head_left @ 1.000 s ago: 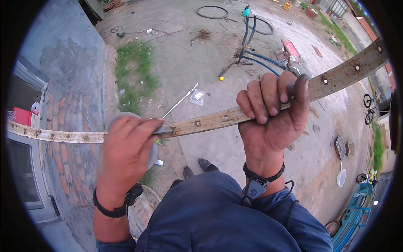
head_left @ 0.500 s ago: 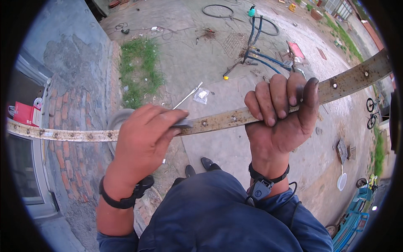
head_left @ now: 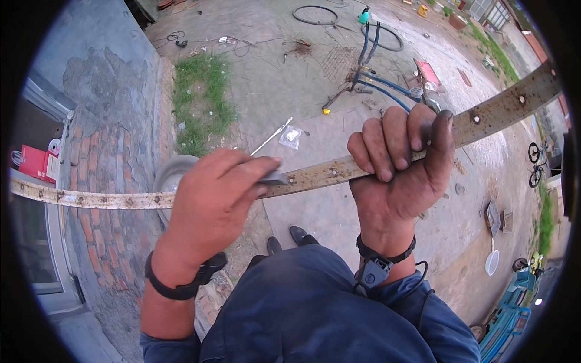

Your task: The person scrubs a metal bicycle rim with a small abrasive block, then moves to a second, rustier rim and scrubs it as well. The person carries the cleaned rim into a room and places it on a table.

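Observation:
A long, curved, rust-speckled metal strip with holes [head_left: 496, 106] spans the view from left to upper right. My right hand [head_left: 399, 169] grips it right of centre, fingers curled over it from below. My left hand [head_left: 212, 206] holds a small grey flat piece [head_left: 276, 179] against the face of the strip, fingertips pinched on it. The underside of that piece and what the thumb touches are hidden. A grey basin or bucket [head_left: 172, 172] shows behind my left hand.
A blue bicycle frame [head_left: 381, 81], loose tyres [head_left: 315, 16], a white rod [head_left: 269, 136] and a plastic bag [head_left: 289, 137] lie on the concrete. A patched brick wall [head_left: 100, 151] with a window stands at left, grass beside it. A teal cart [head_left: 511, 308] sits at lower right.
My left hand has slid rightward along the strip with the grey piece, closer to my right hand. My right hand keeps its grip; the view has shifted slightly.

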